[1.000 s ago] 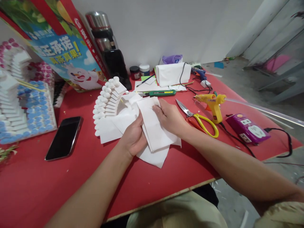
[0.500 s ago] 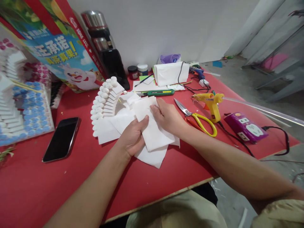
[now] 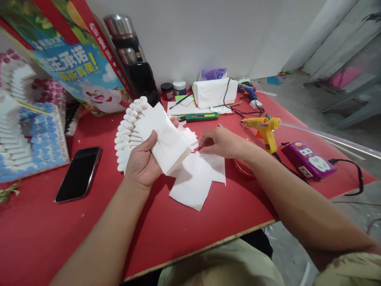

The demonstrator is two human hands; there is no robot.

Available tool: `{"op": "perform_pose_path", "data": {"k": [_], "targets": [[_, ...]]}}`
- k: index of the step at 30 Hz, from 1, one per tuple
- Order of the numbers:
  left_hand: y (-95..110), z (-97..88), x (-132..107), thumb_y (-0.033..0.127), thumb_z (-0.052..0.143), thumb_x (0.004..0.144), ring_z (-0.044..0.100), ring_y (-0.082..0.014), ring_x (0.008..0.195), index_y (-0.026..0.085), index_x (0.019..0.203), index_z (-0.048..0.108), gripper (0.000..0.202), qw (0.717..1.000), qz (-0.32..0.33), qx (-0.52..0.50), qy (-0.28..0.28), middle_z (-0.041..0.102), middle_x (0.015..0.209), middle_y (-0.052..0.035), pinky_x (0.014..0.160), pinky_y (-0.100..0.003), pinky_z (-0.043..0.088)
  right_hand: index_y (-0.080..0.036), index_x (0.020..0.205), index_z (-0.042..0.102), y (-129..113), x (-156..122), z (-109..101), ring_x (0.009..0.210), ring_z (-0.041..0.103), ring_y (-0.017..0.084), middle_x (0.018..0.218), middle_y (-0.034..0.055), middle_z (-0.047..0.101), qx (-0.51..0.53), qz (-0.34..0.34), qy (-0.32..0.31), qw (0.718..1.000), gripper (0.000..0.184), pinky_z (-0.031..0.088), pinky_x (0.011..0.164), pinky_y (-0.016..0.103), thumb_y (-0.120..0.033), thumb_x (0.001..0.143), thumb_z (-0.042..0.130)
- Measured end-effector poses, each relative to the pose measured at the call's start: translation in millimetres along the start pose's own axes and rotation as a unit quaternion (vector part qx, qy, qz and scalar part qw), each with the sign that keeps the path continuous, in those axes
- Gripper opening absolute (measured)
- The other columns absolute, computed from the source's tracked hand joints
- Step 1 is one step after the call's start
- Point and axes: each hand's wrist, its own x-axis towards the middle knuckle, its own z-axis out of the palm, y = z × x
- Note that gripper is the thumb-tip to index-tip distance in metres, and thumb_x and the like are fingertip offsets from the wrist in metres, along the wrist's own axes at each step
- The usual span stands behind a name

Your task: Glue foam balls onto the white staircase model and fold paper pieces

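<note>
My left hand [image 3: 145, 161] grips a thick stack of folded white paper [image 3: 168, 141], thumb on top and fingers beneath, raised and tilted above the table. Just right of it, my right hand [image 3: 217, 142] has its fingers curled and drawn together, low over loose white sheets [image 3: 193, 182]. Its fingertips are close to the sheets' upper edge and to a small white folded piece [image 3: 190, 137]; what they pinch, if anything, is hidden. Behind the stack, partly covered, stands a curved fan of white paper strips with rounded white tips [image 3: 122, 135].
A yellow glue gun [image 3: 264, 129], a purple power socket [image 3: 309, 159] and scissors [image 3: 245, 171], mostly covered by my right arm, lie right. A green utility knife [image 3: 201, 116] lies behind; a phone [image 3: 79, 174] and a blue-tipped paper model [image 3: 44, 135] are left.
My left hand has moved left and up with the paper stack, now tilted and showing its thickness. My right hand has come off the stack, moving right to the sheets and covering the scissors.
</note>
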Motion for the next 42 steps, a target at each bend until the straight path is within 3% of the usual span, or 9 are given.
{"op": "perform_pose_path", "data": {"k": [6, 12, 15, 18, 23, 26, 31, 37, 42], "targets": [[-2, 1.0, -1, 0.022, 0.038, 0.109, 0.056, -0.0224, 0.141, 0.021, 0.159, 0.041, 0.051, 1.0, -0.007, -0.008, -0.014, 0.071, 0.138, -0.008, 0.117, -0.041, 0.048, -0.022, 0.091, 0.066, -7, -7, -2, 0.079, 0.064, 0.019, 0.093, 0.0025, 0.073, -0.07, 0.021, -0.048, 0.996, 0.022, 0.04, 0.06, 0.029, -0.024, 0.074, 0.08], [-4, 3.0, -2, 0.023, 0.039, 0.108, 0.057, -0.0245, 0.14, 0.02, 0.161, 0.038, 0.053, 1.0, -0.015, 0.0, 0.0, 0.071, 0.137, -0.011, 0.119, -0.044, 0.046, -0.021, 0.074, 0.065, -9, -9, -12, 0.069, 0.06, 0.017, 0.079, 0.0, 0.07, -0.075, 0.032, -0.072, 0.994, 0.013, 0.037, 0.059, 0.029, -0.013, 0.075, 0.075], [-4, 3.6, -1, 0.023, 0.039, 0.108, 0.058, -0.025, 0.14, 0.02, 0.161, 0.038, 0.053, 1.0, -0.019, -0.003, 0.0, 0.072, 0.136, -0.0103, 0.119, -0.045, 0.046, -0.02, 0.073, 0.066, 2, -7, -17, 0.07, 0.061, 0.017, 0.075, -0.0006, 0.069, -0.032, -0.004, -0.018, 0.999, 0.01, 0.04, 0.063, 0.03, -0.016, 0.077, 0.074], [-4, 2.9, -1, 0.023, 0.038, 0.108, 0.059, -0.0235, 0.138, 0.017, 0.158, 0.043, 0.05, 1.0, -0.02, -0.006, -0.003, 0.072, 0.135, -0.0105, 0.118, -0.042, 0.047, -0.02, 0.078, 0.066, 13, -5, -23, 0.068, 0.058, 0.017, 0.073, 0.0001, 0.066, 0.075, -0.024, 0.076, 0.994, 0.008, 0.042, 0.063, 0.031, -0.023, 0.081, 0.073], [-6, 2.3, 0, 0.023, 0.041, 0.107, 0.06, -0.0257, 0.137, 0.017, 0.156, 0.045, 0.05, 1.0, -0.025, -0.003, 0.014, 0.072, 0.136, -0.0122, 0.119, -0.047, 0.046, -0.025, 0.086, 0.059, 15, -2, -32, 0.059, 0.053, 0.015, 0.069, -0.0014, 0.059, 0.29, -0.021, 0.261, 0.921, 0.013, 0.042, 0.055, 0.031, -0.029, 0.084, 0.072], [-8, 3.8, 0, 0.02, 0.045, 0.106, 0.063, -0.0284, 0.133, 0.017, 0.157, 0.043, 0.052, 0.999, -0.025, 0.007, 0.018, 0.072, 0.135, -0.0147, 0.118, -0.052, 0.045, -0.026, 0.088, 0.056, 6, -3, -33, 0.055, 0.053, 0.015, 0.067, -0.0021, 0.058, 0.352, -0.01, 0.305, 0.885, 0.017, 0.042, 0.052, 0.031, -0.031, 0.084, 0.072], [-19, 4.5, -2, 0.017, 0.053, 0.101, 0.07, -0.0319, 0.122, 0.009, 0.149, 0.053, 0.048, 0.994, -0.081, 0.052, 0.056, 0.074, 0.129, -0.0192, 0.117, -0.055, 0.047, -0.026, 0.096, 0.059, -8, -8, -22, 0.051, 0.052, 0.014, 0.068, -0.0027, 0.06, 0.352, 0.0, 0.249, 0.902, 0.016, 0.038, 0.047, 0.027, -0.036, 0.089, 0.069], [-32, 5.6, -3, 0.014, 0.057, 0.1, 0.073, -0.028, 0.117, 0.007, 0.137, 0.063, 0.039, 0.985, -0.141, 0.054, 0.081, 0.074, 0.13, -0.0175, 0.122, -0.051, 0.041, -0.023, 0.105, 0.064, -9, 0, -3, 0.06, 0.058, 0.014, 0.076, 0.0001, 0.065, 0.349, 0.014, 0.166, 0.922, 0.018, 0.041, 0.051, 0.026, -0.028, 0.09, 0.071], [-27, 5.4, -1, 0.013, 0.052, 0.102, 0.076, -0.0241, 0.109, 0.007, 0.138, 0.062, 0.038, 0.985, -0.126, -0.001, 0.118, 0.078, 0.119, -0.0139, 0.123, -0.051, 0.039, -0.026, 0.121, 0.063, -3, 1, -6, 0.065, 0.062, 0.015, 0.079, 0.0002, 0.067, 0.422, 0.028, 0.098, 0.901, 0.029, 0.048, 0.054, 0.025, -0.032, 0.094, 0.069]]}}
